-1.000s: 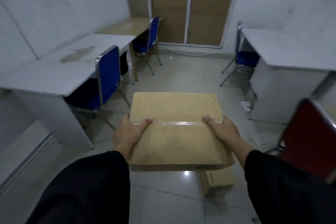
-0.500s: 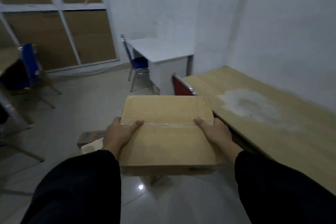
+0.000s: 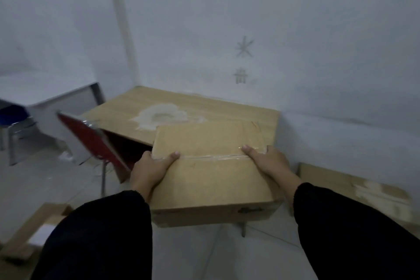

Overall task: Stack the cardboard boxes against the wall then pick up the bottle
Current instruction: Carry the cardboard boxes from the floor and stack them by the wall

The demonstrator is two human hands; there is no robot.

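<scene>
I carry a flat brown cardboard box [image 3: 211, 173] taped along its top seam, held in the air in front of me. My left hand [image 3: 151, 169] grips its left side with the thumb on top. My right hand [image 3: 269, 161] grips its right side the same way. Another cardboard box [image 3: 354, 188] lies on the floor against the white wall at the right. A further cardboard box [image 3: 34, 232] with a white sheet on it lies on the floor at the lower left. No bottle is in view.
A wooden desk [image 3: 181, 107] with a pale stain stands against the white wall [image 3: 295, 41] straight ahead. A red chair [image 3: 91, 141] is tucked at its left. A white desk [image 3: 56, 102] and a blue chair [image 3: 11, 113] stand farther left.
My view has swung right, from the window and blue chairs to the wooden desk and the wall. The box stays in both hands, held the same way.
</scene>
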